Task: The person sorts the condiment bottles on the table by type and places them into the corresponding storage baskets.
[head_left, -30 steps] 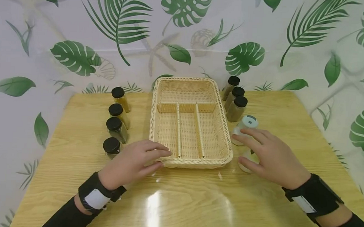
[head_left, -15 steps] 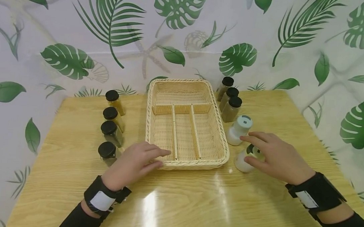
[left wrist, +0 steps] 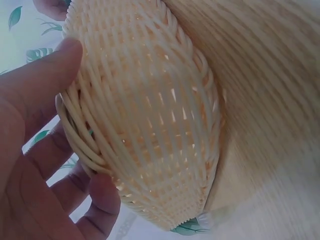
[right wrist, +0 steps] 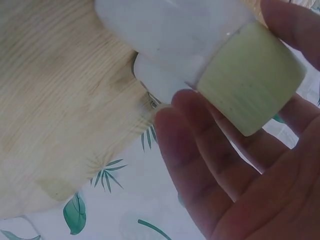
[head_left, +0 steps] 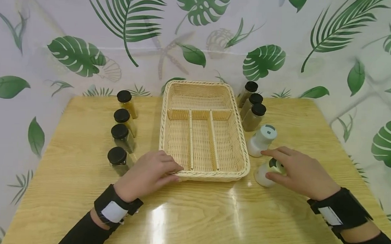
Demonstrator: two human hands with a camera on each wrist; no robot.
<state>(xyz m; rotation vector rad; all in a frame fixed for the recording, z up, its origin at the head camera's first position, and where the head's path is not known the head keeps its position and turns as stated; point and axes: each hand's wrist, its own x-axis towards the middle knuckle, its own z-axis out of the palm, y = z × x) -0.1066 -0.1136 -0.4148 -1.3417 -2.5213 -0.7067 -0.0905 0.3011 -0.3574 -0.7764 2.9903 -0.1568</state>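
Jar standing upright, lid up, just right of the basket's near corner on the desk | basket opening upward, long axis running away from me | jar whitish, lid pale green; basket cream-woven, four compartments | my left hand pinching its near rim, right hand about the lid, gripping or not I can't tell

Jars flank the basket, a gap at left.
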